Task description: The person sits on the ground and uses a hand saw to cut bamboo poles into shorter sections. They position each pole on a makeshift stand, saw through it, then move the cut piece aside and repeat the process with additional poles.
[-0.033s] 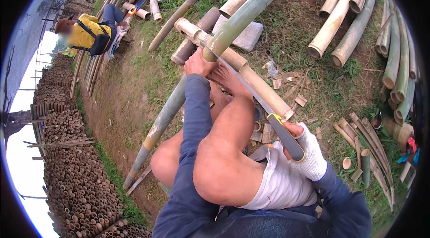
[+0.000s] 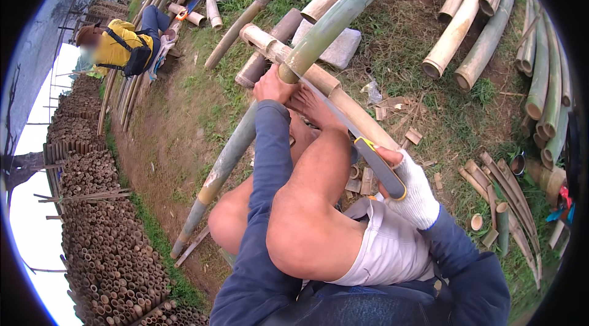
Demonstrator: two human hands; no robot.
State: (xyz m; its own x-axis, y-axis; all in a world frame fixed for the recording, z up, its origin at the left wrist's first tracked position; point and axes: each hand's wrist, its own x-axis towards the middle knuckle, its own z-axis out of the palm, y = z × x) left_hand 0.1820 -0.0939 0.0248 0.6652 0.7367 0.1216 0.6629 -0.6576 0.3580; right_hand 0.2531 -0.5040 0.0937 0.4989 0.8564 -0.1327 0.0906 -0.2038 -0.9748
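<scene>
The left hand clasps the green bamboo pole around its lower part, near mid-frame, right beside where the saw meets it. I can see the right hand, right of centre, wrapped firmly about the grey-and-yellow handle; its white glove is knitted (the thumb pokes out bare). The thin metal blade slants up-left to the pole, which is smooth, rounded, and crosses a pale, jointed bamboo length.

No legible lettering, numbers or signs.
</scene>
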